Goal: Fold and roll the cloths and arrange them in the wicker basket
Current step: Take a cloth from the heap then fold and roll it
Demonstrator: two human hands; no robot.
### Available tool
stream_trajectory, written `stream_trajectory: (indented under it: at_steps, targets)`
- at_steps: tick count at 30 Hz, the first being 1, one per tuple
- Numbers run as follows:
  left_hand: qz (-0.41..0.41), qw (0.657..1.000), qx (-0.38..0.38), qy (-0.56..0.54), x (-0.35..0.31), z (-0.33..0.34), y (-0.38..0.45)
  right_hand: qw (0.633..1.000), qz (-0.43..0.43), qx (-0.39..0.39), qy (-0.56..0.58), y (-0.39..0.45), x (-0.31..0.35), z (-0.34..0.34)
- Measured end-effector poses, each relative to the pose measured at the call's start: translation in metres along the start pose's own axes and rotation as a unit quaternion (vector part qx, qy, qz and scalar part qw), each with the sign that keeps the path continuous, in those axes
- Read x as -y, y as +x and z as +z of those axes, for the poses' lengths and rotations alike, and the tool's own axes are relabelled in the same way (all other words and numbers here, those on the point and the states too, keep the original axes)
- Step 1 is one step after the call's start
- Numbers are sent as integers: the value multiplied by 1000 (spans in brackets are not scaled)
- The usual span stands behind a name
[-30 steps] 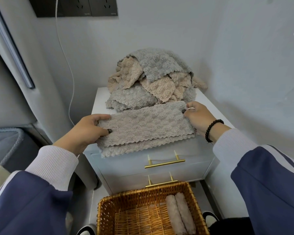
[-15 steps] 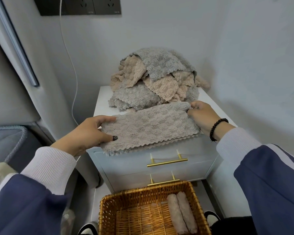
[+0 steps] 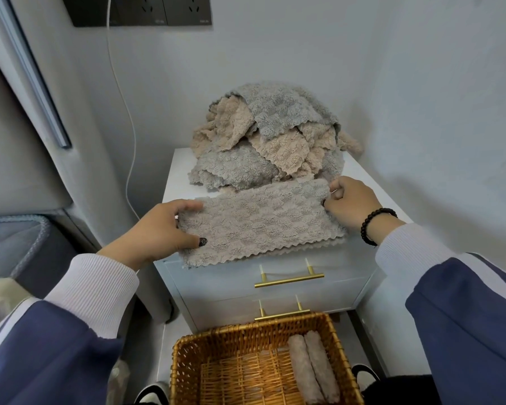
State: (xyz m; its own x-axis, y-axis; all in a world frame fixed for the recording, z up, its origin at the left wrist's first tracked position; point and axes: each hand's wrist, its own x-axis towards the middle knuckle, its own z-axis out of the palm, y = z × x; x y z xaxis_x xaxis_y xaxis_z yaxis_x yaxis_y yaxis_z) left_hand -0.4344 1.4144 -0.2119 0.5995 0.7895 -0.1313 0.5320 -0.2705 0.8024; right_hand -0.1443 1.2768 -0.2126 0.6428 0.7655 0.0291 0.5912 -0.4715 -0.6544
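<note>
Holding a folded cloth flat on the tabletop, left hand and right hand fingers pinched its ends. Behind them waited the unfolded pile; below, the wicker basket held only two rolls.

Pale grey-blue walls meeting in a corner, upper right of frame. Dark socket panel top centre-left, white cable dropping down from it. White nightstand mid-frame against the corner, two drawers, brass bar handles. Grey upholstered panel along left edge. Soft, even light, no hard shadows.
</note>
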Motion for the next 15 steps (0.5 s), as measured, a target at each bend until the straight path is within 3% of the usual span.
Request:
stream_trajectory:
  at_steps: [15]
  targets:
    - [0,1000,1,20,0,-2,3,997,20,21,-71,-7,1,-15]
